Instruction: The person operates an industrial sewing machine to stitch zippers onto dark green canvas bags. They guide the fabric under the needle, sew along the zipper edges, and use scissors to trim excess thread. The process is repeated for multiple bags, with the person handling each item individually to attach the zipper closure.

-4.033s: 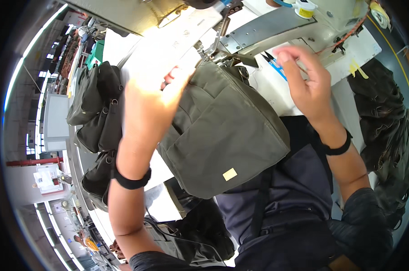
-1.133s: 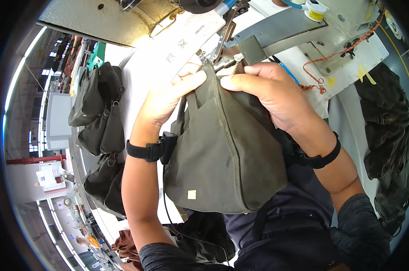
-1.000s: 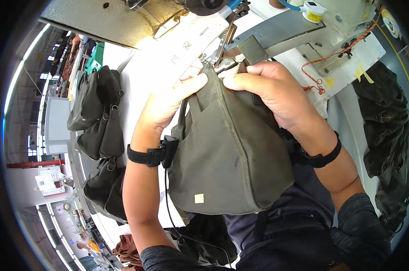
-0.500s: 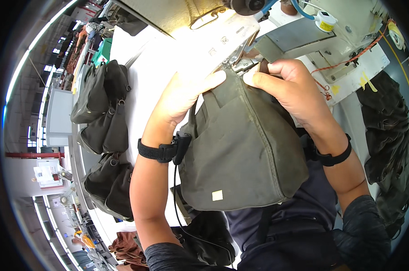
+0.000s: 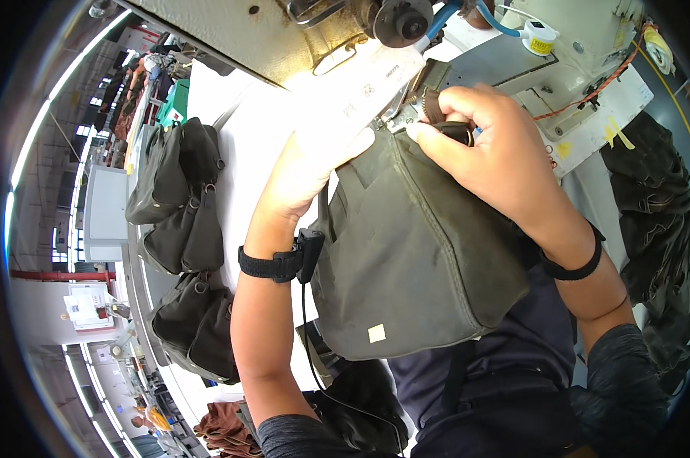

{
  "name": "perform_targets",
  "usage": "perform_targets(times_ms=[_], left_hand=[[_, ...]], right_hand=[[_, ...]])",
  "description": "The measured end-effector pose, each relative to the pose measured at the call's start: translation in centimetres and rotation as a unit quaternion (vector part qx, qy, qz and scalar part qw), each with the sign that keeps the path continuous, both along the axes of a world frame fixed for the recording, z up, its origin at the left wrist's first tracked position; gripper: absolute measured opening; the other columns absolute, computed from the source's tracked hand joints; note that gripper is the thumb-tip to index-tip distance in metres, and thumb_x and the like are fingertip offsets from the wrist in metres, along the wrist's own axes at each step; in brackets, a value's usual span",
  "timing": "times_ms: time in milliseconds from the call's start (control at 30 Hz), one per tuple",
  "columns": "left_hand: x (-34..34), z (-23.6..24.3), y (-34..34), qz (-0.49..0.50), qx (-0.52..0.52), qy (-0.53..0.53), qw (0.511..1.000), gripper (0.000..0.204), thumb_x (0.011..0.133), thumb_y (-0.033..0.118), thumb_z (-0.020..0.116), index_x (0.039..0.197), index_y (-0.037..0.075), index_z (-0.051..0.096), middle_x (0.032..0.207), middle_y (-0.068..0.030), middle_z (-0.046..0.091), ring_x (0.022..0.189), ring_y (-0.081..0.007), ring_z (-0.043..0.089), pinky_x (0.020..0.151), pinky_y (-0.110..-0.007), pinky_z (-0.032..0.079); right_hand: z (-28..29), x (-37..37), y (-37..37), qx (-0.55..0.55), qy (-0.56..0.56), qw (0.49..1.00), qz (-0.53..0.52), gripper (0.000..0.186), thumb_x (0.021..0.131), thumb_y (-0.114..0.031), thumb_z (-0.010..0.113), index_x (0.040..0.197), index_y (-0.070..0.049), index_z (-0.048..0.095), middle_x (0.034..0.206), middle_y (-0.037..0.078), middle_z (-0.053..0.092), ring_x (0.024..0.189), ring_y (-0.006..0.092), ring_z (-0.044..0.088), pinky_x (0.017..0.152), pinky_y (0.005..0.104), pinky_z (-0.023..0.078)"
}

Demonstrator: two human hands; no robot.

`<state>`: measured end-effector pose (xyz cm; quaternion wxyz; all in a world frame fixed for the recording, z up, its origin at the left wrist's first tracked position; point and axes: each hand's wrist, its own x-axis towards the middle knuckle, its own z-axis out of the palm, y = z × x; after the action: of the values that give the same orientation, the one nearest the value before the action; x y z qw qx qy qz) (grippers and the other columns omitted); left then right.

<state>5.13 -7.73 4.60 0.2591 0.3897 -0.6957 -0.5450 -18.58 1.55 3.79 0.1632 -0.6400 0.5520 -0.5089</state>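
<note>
Olive bag lengthwise, narrow end toward machine

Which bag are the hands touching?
The olive bag in the middle, with the pale square near its bottom edge. The left hand and right hand are both on it; no hand touches the dark bags at the left.

Dressed in dark clothes with mottled grey sleeves.
Fitted with black wristbands, plus a small black box and thin dark cable on the left.
</note>
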Motion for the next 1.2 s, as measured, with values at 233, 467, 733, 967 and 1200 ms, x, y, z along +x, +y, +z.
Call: perform_targets(times_ms=[233,467,733,967,1200], left_hand=[[-0.8,1.1,1.4,-0.011,-0.078,-0.087,0.993,0.018,0.1,0.023,0.076,0.108,0.008,0.069,0.087,0.0111,0.057,0.078,-0.0005,0.048,0.069,-0.021,0.039],[-1.0,1.7,0.9,-0.047,-0.059,-0.106,0.992,0.019,0.099,0.022,0.078,0.108,0.008,0.07,0.087,0.0109,0.06,0.076,0.0004,0.049,0.067,-0.02,0.04],[-1.0,1.7,0.4,-0.053,-0.047,-0.111,0.991,0.021,0.098,0.022,0.081,0.108,0.008,0.07,0.087,0.0109,0.063,0.074,0.0011,0.05,0.065,-0.02,0.041],[-0.9,1.4,0.1,-0.041,-0.086,-0.085,0.992,0.023,0.095,0.025,0.083,0.105,0.009,0.069,0.085,0.0119,0.058,0.075,0.0004,0.048,0.066,-0.02,0.039],[-0.8,1.8,-0.2,-0.039,-0.026,-0.126,0.991,0.024,0.093,0.026,0.084,0.095,0.011,0.065,0.083,0.0132,0.051,0.075,0.0001,0.043,0.066,-0.021,0.037]], right_hand=[[0.0,0.5,0.2,-0.069,0.12,0.987,-0.083,0.023,0.082,-0.023,0.082,0.089,-0.006,0.069,0.074,0.009,0.065,0.081,0.031,0.062,0.083,0.043,0.046],[0.3,0.3,-0.3,-0.051,0.104,0.991,-0.066,0.021,0.082,-0.023,0.081,0.088,-0.007,0.068,0.073,0.007,0.065,0.08,0.0297,0.062,0.085,0.0431,0.044],[0.5,-0.1,-1.0,-0.067,0.131,0.986,-0.079,0.019,0.083,-0.023,0.08,0.088,-0.008,0.069,0.076,0.007,0.068,0.084,0.0296,0.063,0.085,0.0428,0.043],[0.4,0.0,-2.4,-0.071,0.081,0.991,-0.081,0.02,0.086,-0.019,0.079,0.083,-0.009,0.062,0.075,0.005,0.068,0.076,0.0296,0.066,0.081,0.0427,0.041],[0.9,-1.0,-2.7,0.001,-0.009,0.998,0.062,0.011,0.089,-0.015,0.073,0.086,-0.006,0.067,0.06,0.004,0.061,0.058,0.02,0.057,0.072,0.0377,0.041]])
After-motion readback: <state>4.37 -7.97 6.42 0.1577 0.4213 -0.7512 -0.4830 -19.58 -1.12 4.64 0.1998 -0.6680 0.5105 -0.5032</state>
